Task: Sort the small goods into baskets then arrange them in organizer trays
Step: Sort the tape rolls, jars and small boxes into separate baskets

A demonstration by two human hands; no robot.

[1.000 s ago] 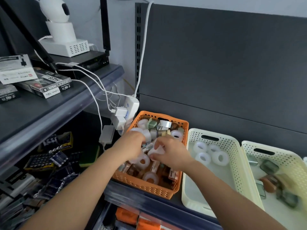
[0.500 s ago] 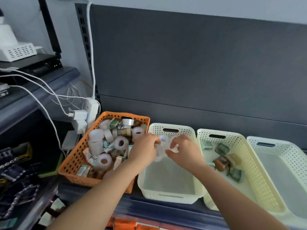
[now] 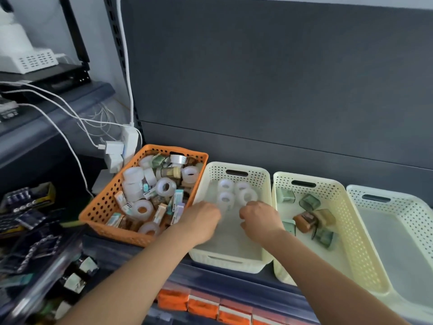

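Basket under left hand, right hand, curled

No lettering can be read; print on the small boxes in the orange basket is blurred.

A small shop, seen at a display shelf. Dark metal retail shelving with a slotted upright and a plain back panel carries a row of baskets along the shelf. An orange basket is heaped with tape rolls and small boxed goods, beside cream baskets. Packs of batteries crowd a lower level at the left. Orange-packaged stock lines the level under the front edge.
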